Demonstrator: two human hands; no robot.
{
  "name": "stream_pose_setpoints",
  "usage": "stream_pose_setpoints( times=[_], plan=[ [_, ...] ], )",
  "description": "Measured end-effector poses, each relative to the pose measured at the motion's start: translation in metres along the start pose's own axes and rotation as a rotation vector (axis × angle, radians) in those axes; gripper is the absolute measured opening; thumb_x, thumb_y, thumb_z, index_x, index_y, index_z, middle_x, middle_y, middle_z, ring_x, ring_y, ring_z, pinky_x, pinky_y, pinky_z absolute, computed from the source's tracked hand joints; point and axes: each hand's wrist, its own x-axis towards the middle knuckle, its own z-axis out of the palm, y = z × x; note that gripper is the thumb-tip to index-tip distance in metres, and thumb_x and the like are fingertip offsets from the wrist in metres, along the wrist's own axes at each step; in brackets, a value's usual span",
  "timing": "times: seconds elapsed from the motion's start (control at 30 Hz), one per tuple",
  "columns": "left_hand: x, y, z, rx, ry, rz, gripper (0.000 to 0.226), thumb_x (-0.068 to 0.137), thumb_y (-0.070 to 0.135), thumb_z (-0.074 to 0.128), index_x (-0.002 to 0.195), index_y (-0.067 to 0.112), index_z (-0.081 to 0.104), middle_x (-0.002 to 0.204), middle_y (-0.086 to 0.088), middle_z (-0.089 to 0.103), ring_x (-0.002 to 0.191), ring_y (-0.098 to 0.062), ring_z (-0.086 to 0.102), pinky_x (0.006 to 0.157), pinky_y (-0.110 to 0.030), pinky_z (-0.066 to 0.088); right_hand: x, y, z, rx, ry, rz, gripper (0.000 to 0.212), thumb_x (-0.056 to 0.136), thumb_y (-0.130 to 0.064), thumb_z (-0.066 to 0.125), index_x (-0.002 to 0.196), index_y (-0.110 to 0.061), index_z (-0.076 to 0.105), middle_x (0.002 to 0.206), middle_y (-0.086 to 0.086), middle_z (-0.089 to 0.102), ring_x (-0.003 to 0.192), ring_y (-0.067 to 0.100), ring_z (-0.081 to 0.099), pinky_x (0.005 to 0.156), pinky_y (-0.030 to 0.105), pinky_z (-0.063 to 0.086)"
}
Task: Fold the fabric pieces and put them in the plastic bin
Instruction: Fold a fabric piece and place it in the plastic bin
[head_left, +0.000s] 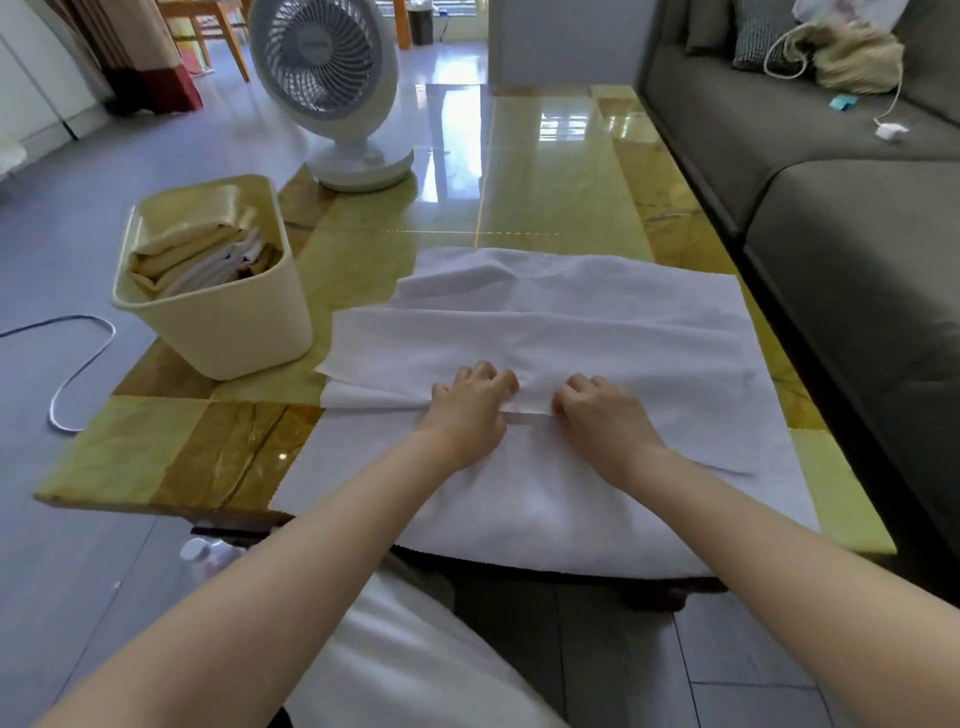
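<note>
A glossy, marble-like finish with bright reflections is shown by the worktop (545, 171). The white fabric (571, 332) appears as matt, softly creased cloth. The cream bin (228, 332) is seen as smooth plastic, holding satiny folded cloths (197, 249).

**Count of things on and around the table**

Two hands: left hand (470, 410) and right hand (597, 415), fingers (491, 376) curled. One white fabric piece (597, 332) under the fingers. One plastic bin (218, 322) left of the fingers, holding several folded pieces (202, 254) (exact number unclear). One fan (332, 88) beyond the fingers. One table (545, 171). One sofa (831, 182).
</note>
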Motion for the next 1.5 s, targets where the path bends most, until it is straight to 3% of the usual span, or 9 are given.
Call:
stream_pose_setpoints(
  times=[0.1,0.2,0.33,0.57,0.77,0.93,1.13,1.3,1.5],
  plan=[
    [-0.002,-0.001,-0.005,0.012,0.029,0.03,0.04,0.088,0.016,0.051,0.127,0.02,0.045,0.131,-0.004,0.043,0.123,-0.025,0.038,0.094,-0.04,0.032,-0.004,0.0,-0.009,0.14,0.06,0.143,0.016,0.095,-0.006,0.041,0.107,-0.007,0.051,0.089,0.012,0.061,0.08,0.034,0.059,0.064,0.034,0.036],
    [-0.007,-0.003,-0.011,0.033,0.142,0.067,0.029,0.093,0.015,0.045,0.122,0.018,0.05,0.125,-0.003,0.053,0.119,-0.023,0.045,0.092,-0.035,0.032,-0.015,0.008,-0.016,0.219,0.104,0.16,0.015,0.099,-0.008,0.034,0.111,-0.009,0.043,0.078,0.008,0.057,0.068,0.035,0.055,0.059,0.032,0.035],
    [-0.028,0.001,-0.018,0.072,0.186,0.092,0.023,0.099,0.015,0.036,0.112,0.016,0.055,0.109,-0.004,0.065,0.101,-0.027,0.058,0.086,-0.029,0.029,-0.044,0.019,-0.021,0.189,0.101,0.188,0.02,0.1,-0.011,0.032,0.115,-0.011,0.045,0.093,0.007,0.064,0.074,0.032,0.061,0.058,0.032,0.038],
    [-0.079,0.023,-0.019,-0.004,-0.226,0.074,0.017,0.098,0.016,0.037,0.099,0.019,0.054,0.112,-0.007,0.059,0.103,-0.029,0.055,0.087,-0.033,0.043,-0.102,0.015,-0.021,0.139,-0.096,0.204,0.028,0.098,-0.024,0.033,0.11,-0.015,0.057,0.101,0.007,0.068,0.088,0.028,0.062,0.063,0.028,0.037],
    [-0.104,0.038,-0.032,-0.166,-0.384,0.126,0.034,0.096,0.019,0.044,0.063,0.019,0.037,0.067,0.004,0.042,0.071,-0.019,0.043,0.069,-0.029,0.033,-0.124,0.018,-0.045,0.104,-0.161,0.138,0.028,0.094,-0.027,0.038,0.106,-0.018,0.061,0.095,0.001,0.067,0.086,0.022,0.059,0.065,0.027,0.036],
    [-0.105,0.034,-0.051,-0.281,-0.467,0.112,0.019,0.094,0.027,0.052,0.078,0.015,0.05,0.074,0.004,0.047,0.067,-0.011,0.042,0.068,-0.023,0.035,-0.107,0.031,-0.075,0.068,-0.137,0.098,0.027,0.093,-0.028,0.039,0.097,-0.021,0.065,0.085,-0.005,0.066,0.078,0.018,0.058,0.063,0.028,0.041],
    [-0.068,0.017,-0.072,-0.216,-0.262,-0.01,0.025,0.091,0.021,0.052,0.066,0.021,0.053,0.064,0.005,0.053,0.064,-0.018,0.05,0.058,-0.025,0.042,-0.058,0.045,-0.08,-0.041,-0.107,0.124,0.027,0.099,-0.035,0.038,0.107,-0.02,0.059,0.106,0.004,0.066,0.097,0.026,0.06,0.076,0.034,0.044],
    [-0.029,-0.01,-0.073,0.007,-0.087,-0.122,0.006,0.087,0.028,0.058,0.083,0.024,0.061,0.101,-0.008,0.065,0.096,-0.029,0.057,0.082,-0.03,0.045,-0.01,0.05,-0.072,-0.064,-0.021,0.179,0.02,0.098,-0.019,0.045,0.109,-0.018,0.061,0.109,0.007,0.064,0.103,0.028,0.057,0.077,0.033,0.042],
    [0.008,-0.034,-0.075,0.227,0.037,-0.175,0.024,0.097,0.017,0.038,0.109,0.022,0.059,0.12,-0.004,0.06,0.114,-0.027,0.052,0.084,-0.03,0.032,0.05,0.061,-0.054,-0.093,0.049,0.215,0.022,0.095,-0.012,0.047,0.109,-0.016,0.063,0.11,0.009,0.064,0.103,0.029,0.057,0.081,0.033,0.043]
  ],
)
